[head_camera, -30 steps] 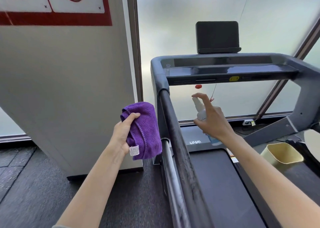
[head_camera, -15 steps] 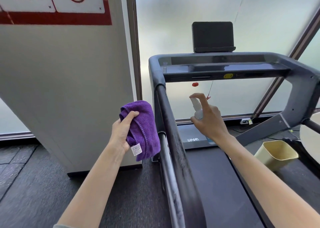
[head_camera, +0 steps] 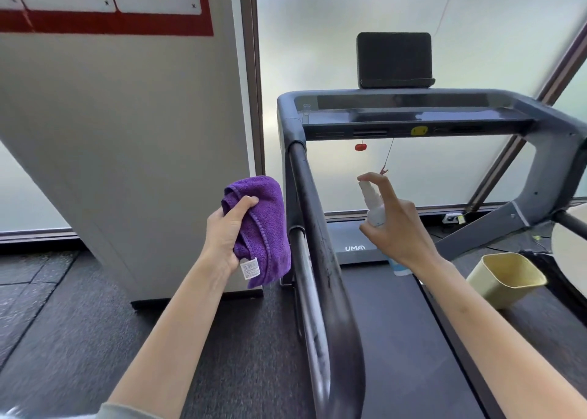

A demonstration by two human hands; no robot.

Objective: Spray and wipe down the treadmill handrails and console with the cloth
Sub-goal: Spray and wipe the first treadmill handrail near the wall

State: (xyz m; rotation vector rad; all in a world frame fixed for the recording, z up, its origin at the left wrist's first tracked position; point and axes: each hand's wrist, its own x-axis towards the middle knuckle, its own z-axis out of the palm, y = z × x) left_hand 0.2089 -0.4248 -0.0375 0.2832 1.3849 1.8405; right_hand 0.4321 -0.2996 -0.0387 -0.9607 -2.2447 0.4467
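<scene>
Head camera looks forward and down, close over the left handrail (head_camera: 320,259).

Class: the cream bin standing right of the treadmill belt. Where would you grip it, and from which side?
Grip the cream bin by its open top rim, coming from above. It tilts, mouth up and leftward, so the rim is exposed, while its smooth tapered walls offer no handle. Both hands are occupied now.

1. Cloth (head_camera: 263,228): purple, plush, bunched into a wad with a white tag hanging at its lower edge, held up just left of the handrail

2. Spray bottle (head_camera: 373,207): small, pale and translucent, tilted with its nozzle up and toward the left, just right of the handrail

3. Handrail (head_camera: 313,228): dark, smudged bar running from the near edge up to the console

4. Console (head_camera: 413,113): dark grey crossbar with a yellow button, a black screen (head_camera: 394,58) standing on top
</scene>
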